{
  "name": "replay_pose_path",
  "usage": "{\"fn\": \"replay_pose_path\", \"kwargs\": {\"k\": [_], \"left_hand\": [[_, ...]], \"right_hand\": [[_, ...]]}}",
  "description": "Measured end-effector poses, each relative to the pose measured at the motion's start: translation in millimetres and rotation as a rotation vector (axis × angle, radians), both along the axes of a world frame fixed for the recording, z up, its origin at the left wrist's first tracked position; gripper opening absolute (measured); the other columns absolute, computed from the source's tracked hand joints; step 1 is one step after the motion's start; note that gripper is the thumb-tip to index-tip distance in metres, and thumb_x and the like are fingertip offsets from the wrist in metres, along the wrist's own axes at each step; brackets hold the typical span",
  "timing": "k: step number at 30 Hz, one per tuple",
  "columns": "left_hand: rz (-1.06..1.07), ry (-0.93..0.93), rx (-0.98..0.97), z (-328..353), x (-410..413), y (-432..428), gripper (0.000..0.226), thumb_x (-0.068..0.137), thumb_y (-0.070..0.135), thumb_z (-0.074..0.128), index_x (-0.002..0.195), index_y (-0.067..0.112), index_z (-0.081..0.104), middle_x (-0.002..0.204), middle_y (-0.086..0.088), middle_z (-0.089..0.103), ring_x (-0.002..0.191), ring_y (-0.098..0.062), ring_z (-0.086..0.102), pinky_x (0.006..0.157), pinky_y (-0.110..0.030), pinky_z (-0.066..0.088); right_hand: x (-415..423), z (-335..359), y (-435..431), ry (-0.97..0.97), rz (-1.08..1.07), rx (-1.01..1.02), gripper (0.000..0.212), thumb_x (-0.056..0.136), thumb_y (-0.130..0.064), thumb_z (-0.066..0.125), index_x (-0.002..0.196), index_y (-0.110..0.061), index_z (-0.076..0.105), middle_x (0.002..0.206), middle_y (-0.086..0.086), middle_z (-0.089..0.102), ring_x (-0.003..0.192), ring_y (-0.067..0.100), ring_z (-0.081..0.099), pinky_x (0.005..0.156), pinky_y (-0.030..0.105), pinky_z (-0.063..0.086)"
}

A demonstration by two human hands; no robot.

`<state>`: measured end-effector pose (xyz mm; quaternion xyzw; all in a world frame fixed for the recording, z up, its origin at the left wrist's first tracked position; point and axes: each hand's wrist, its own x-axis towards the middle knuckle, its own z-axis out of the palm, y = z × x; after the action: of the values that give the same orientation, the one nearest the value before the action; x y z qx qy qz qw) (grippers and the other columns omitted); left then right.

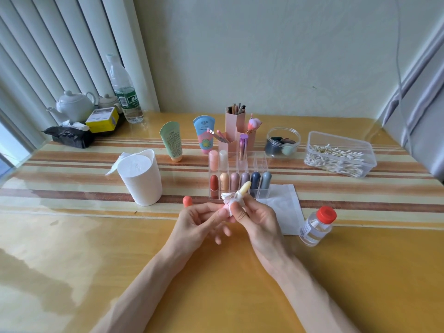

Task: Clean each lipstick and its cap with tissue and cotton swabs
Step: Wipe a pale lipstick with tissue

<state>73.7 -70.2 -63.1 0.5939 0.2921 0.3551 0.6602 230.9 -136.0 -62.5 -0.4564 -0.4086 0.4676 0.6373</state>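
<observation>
Pale cream-yellow wax is the delicate part here. From the head camera, the pale cream-yellow lipstick, wound up out of its pink tube, is held tilted above the middle of the glossy yellow counter. It sits just in front of the clear acrylic organiser with its row of capped sticks.

The left hand pinches the lower end of the pink tube between thumb and fingertips. The right hand pinches a crumpled white tissue around the collar just below the bullet. Both hands are closed on something and meet at the tube. An orange-red rounded cap stands on the counter just left of the left hand, apart from it. It is probably this stick's own and not yet cleaned.

The step looks like wiping the collar. To do it well, I would:

- keep the tissue off the soft bullet;
- turn the tube with the left hand while the right holds the wad steady;
- press lightly so the bullet neither bends nor snaps.

Grooves the tissue cannot reach call for the cotton swabs in the clear plastic tub towards the right edge. Fresh sheets are on the white tissue roll towards the left edge.
</observation>
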Motion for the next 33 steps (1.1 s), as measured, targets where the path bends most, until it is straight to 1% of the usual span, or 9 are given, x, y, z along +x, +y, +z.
{"fn": "replay_pose_path", "kwargs": {"k": [4, 7, 10, 13, 16, 20, 24, 29, 33], "left_hand": [[0.110, -0.002, 0.089, -5.0, 1.4, -0.5, 0.019, 0.087, 0.008, 0.079, 0.096, -0.007, 0.070, 0.071, -0.016, 0.072, 0.055, -0.021, 0.063, 0.057, -0.026, 0.055], [0.070, 0.016, 0.081, -2.7, 2.0, -0.1, 0.023, 0.095, 0.017, 0.070, 0.105, -0.004, 0.071, 0.080, -0.015, 0.075, 0.060, -0.026, 0.066, 0.053, -0.028, 0.056], [-0.020, 0.046, 0.042, 0.6, 0.1, 0.8, 0.032, 0.104, 0.023, 0.055, 0.110, -0.004, 0.072, 0.098, -0.014, 0.078, 0.067, -0.028, 0.070, 0.053, -0.029, 0.055], [0.014, 0.050, 0.071, 0.3, 0.3, 1.4, 0.025, 0.100, 0.017, 0.062, 0.105, -0.004, 0.075, 0.087, -0.012, 0.078, 0.063, -0.021, 0.069, 0.055, -0.027, 0.056], [0.107, 0.018, 0.129, -5.0, 1.1, 2.0, 0.018, 0.090, 0.013, 0.075, 0.097, -0.004, 0.075, 0.072, -0.013, 0.072, 0.057, -0.021, 0.063, 0.059, -0.026, 0.056], [0.107, 0.021, 0.151, -4.5, 3.5, 0.8, 0.017, 0.090, 0.013, 0.075, 0.096, -0.003, 0.072, 0.071, -0.011, 0.072, 0.055, -0.022, 0.063, 0.057, -0.027, 0.056], [-0.015, 0.043, 0.084, 0.0, 3.1, -0.4, 0.031, 0.103, 0.022, 0.056, 0.102, -0.004, 0.073, 0.089, -0.012, 0.077, 0.063, -0.025, 0.068, 0.054, -0.029, 0.056], [0.052, 0.027, 0.114, -3.1, 2.2, 0.9, 0.021, 0.092, 0.017, 0.072, 0.097, -0.004, 0.074, 0.071, -0.008, 0.071, 0.058, -0.021, 0.063, 0.062, -0.027, 0.057], [0.042, 0.023, 0.123, -4.6, 3.1, 1.6, 0.023, 0.093, 0.019, 0.071, 0.100, -0.004, 0.072, 0.075, -0.011, 0.072, 0.060, -0.024, 0.064, 0.061, -0.030, 0.057]], "right_hand": [[-1.9, -1.0, 1.9, -0.024, -0.026, 0.009, 0.024, 0.099, -0.025, 0.067, 0.099, -0.002, 0.075, 0.098, 0.019, 0.076, 0.107, 0.025, 0.073, 0.089, 0.032, 0.057], [-2.1, 1.0, 2.0, 0.014, 0.002, 0.014, 0.024, 0.099, -0.025, 0.067, 0.102, -0.003, 0.075, 0.100, 0.015, 0.076, 0.100, 0.028, 0.073, 0.088, 0.034, 0.057], [-0.6, 1.7, 1.2, 0.023, -0.002, 0.011, 0.021, 0.100, -0.022, 0.066, 0.103, -0.003, 0.074, 0.102, 0.008, 0.077, 0.101, 0.019, 0.073, 0.092, 0.030, 0.056], [-0.6, 1.8, 1.5, 0.005, -0.011, 0.014, 0.018, 0.100, -0.021, 0.067, 0.108, -0.009, 0.076, 0.104, 0.007, 0.077, 0.096, 0.020, 0.073, 0.090, 0.033, 0.057], [-1.5, 0.3, 1.9, -0.024, -0.032, 0.020, 0.015, 0.099, -0.022, 0.068, 0.101, -0.011, 0.076, 0.099, 0.007, 0.079, 0.097, 0.021, 0.075, 0.092, 0.040, 0.059], [-0.3, -0.3, 1.5, -0.044, -0.024, 0.026, 0.018, 0.100, -0.025, 0.068, 0.098, -0.010, 0.077, 0.098, 0.007, 0.078, 0.101, 0.025, 0.075, 0.100, 0.047, 0.056], [2.7, 2.3, -2.3, -0.026, -0.017, 0.021, 0.020, 0.099, -0.019, 0.067, 0.098, -0.001, 0.074, 0.106, 0.005, 0.077, 0.101, 0.018, 0.073, 0.091, 0.032, 0.057], [3.0, -1.5, -3.9, -0.066, -0.039, 0.023, 0.020, 0.102, -0.018, 0.067, 0.103, 0.000, 0.075, 0.101, 0.010, 0.077, 0.101, 0.024, 0.074, 0.095, 0.039, 0.058], [2.2, -1.7, -3.6, -0.055, -0.037, 0.029, 0.022, 0.102, -0.019, 0.067, 0.101, 0.001, 0.074, 0.097, 0.013, 0.077, 0.101, 0.026, 0.075, 0.095, 0.035, 0.057]]}}
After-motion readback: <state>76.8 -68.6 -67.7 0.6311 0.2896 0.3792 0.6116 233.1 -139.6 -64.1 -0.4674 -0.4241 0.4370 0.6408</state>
